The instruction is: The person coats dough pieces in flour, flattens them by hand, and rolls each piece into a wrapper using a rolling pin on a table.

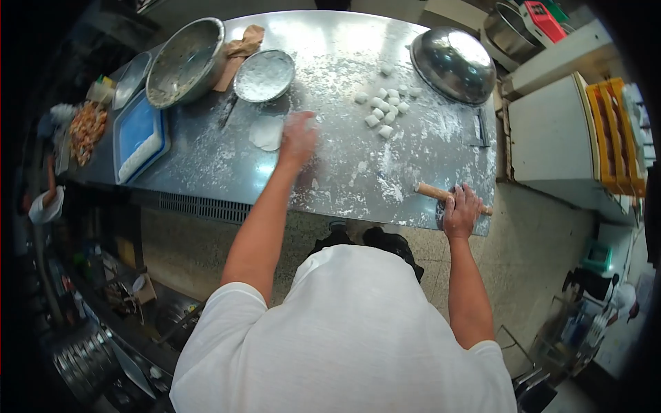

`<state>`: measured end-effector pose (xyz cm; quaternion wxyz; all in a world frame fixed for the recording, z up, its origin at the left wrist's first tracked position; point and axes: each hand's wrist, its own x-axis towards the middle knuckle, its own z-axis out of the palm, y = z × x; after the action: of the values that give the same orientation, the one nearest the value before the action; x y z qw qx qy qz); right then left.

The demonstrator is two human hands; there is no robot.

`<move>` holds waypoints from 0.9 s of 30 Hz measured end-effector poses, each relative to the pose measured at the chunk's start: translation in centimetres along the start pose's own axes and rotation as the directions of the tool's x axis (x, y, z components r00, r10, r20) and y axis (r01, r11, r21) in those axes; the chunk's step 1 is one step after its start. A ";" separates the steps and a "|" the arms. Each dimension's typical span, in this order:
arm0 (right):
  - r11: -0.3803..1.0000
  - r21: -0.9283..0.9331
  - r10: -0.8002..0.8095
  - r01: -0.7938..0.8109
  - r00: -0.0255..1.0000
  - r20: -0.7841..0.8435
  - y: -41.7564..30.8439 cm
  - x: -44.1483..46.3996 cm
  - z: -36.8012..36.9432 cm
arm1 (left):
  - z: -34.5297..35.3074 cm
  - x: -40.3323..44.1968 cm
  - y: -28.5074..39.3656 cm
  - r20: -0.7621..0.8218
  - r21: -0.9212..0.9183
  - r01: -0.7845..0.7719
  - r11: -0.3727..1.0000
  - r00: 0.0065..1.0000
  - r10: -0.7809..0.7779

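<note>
My left hand [299, 136] is over the metal table beside a flat white dough round [266, 133]. Motion smears its fingers, so I cannot make out whether it holds anything. A wooden rolling pin [431, 191] lies near the table's right front corner, with my right hand [463, 210] closed over it. Several small floury dough pieces [384, 107] are grouped between the hands, farther back. Beyond my left hand stands a metal bowl of flour [264, 76].
A large mixing bowl [186, 63] stands at the back left, near a blue tray [141, 136] with a long white roll in it. An upturned metal bowl [453, 65] sits at the back right. Flour dusts the steel table [330, 196]. Another person [47, 199] is at the far left.
</note>
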<state>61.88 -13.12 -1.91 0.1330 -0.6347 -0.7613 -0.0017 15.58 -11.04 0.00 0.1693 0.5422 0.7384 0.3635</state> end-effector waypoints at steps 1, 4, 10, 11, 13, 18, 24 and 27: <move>1.000 -0.017 -0.003 0.003 1.000 0.003 0.0 0.0 0.0 | 1.9 0.2 1.3 0.104 -0.085 -0.037 0.996 0.994 0.045; 1.000 -0.012 0.010 -0.009 1.000 0.023 0.0 0.1 -0.1 | 7.4 0.9 4.3 0.144 -0.168 -0.121 0.978 0.979 0.146; 1.000 -0.013 0.014 -0.014 1.000 0.004 0.0 0.1 -0.2 | 10.7 1.2 5.8 0.150 0.077 -0.311 0.947 0.943 0.298; 1.000 -0.024 0.010 -0.010 1.000 -0.003 0.0 0.0 -0.2 | 11.2 1.2 5.2 0.109 0.104 -0.372 0.922 0.926 0.362; 0.999 -0.042 0.022 -0.022 1.000 -0.005 0.1 0.4 -0.1 | 11.1 1.3 5.3 0.105 0.127 -0.414 0.901 0.909 0.402; 0.998 -0.049 0.034 -0.035 0.999 -0.024 0.3 -0.1 0.4 | 10.8 1.2 6.0 0.080 0.135 -0.379 0.915 0.925 0.371; 0.998 -0.034 0.045 -0.046 0.999 -0.023 0.2 -0.2 0.3 | 10.5 1.3 5.8 0.059 0.147 -0.414 0.898 0.910 0.410; 0.999 -0.022 0.042 -0.043 0.999 -0.025 0.2 -0.1 0.1 | 9.6 1.6 5.6 0.145 0.094 -0.297 0.950 0.948 0.282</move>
<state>62.02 -13.19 -2.09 0.1352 -0.6521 -0.7458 -0.0153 25.02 -5.35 -2.28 0.1304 0.6762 0.6577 0.3052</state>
